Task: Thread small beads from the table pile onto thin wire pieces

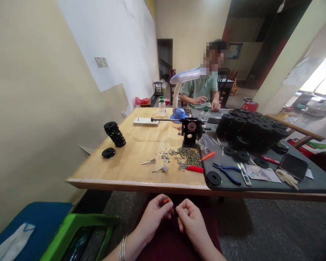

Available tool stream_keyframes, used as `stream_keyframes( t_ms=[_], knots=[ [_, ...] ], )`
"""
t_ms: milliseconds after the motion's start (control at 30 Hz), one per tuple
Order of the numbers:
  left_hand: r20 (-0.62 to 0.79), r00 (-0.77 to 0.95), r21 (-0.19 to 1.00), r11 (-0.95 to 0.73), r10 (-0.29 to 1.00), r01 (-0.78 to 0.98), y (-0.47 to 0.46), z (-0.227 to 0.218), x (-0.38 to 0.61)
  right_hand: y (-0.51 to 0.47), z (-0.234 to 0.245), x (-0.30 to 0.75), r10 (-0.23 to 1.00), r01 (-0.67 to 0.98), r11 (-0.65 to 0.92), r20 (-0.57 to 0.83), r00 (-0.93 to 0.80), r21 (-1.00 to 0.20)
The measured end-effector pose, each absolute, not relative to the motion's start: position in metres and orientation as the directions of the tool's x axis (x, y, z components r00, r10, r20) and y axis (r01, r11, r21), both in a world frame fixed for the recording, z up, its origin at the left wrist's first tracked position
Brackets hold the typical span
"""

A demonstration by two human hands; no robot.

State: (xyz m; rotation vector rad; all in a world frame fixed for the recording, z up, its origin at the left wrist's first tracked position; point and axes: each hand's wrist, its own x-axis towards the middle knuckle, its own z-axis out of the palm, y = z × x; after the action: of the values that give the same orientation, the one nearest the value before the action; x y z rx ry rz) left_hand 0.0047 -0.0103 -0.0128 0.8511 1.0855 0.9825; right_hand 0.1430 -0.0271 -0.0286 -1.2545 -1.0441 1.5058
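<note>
Just below the table's front edge, above my lap, my two hands are close together. My left hand [156, 214] is closed, thumb against the fingers, on a small orange piece [166, 200] whose kind I cannot make out. Pinched fingers on my right hand [189, 217] hide whatever they hold; something thin and dark shows in the gap between the hands. On the wood beyond them lie a pile of small metal pieces [190, 157], tiny coloured beads [165, 156], a red-handled tool [195, 169] and two small pale-tipped items [161, 169].
A black winding device [191, 130] with a long rod stands mid-table, beside a blue-based lamp [179, 113]. Black spools [115, 134] stack at left; many more [247, 127] crowd the grey mat. Pliers [228, 173] lie nearer. Across sits a person [198, 87]. A green stool [70, 232] stands lower left.
</note>
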Motion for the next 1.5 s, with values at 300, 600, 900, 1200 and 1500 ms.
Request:
stream_keyframes(
  t_ms=[300, 600, 900, 1200, 1500],
  knots=[
    [-0.202, 0.134, 0.975, 0.213, 0.970, -0.070, -0.010, -0.013, 0.004, -0.026, -0.028, 0.142, 0.965, -0.103, -0.248, -0.237, -0.113, -0.963],
    [-0.050, 0.104, 0.988, 0.033, 0.993, 0.152, -0.014, -0.014, 0.002, -0.022, -0.024, 0.142, 0.953, -0.117, -0.296, -0.285, -0.099, -0.948],
    [-0.013, 0.161, 0.978, -0.021, 0.987, 0.209, -0.017, -0.011, 0.004, -0.022, -0.020, 0.142, 0.954, -0.184, -0.294, -0.275, -0.122, -0.938],
    [-0.181, 0.270, 0.983, 0.180, 0.946, 0.030, -0.015, -0.008, 0.005, -0.020, -0.031, 0.149, 0.952, -0.287, -0.307, -0.293, -0.091, -0.907],
    [-0.167, 0.241, 0.985, 0.153, 0.956, 0.077, -0.016, -0.013, 0.004, -0.019, -0.033, 0.147, 0.966, -0.260, -0.260, -0.249, -0.077, -0.930]
  ],
)
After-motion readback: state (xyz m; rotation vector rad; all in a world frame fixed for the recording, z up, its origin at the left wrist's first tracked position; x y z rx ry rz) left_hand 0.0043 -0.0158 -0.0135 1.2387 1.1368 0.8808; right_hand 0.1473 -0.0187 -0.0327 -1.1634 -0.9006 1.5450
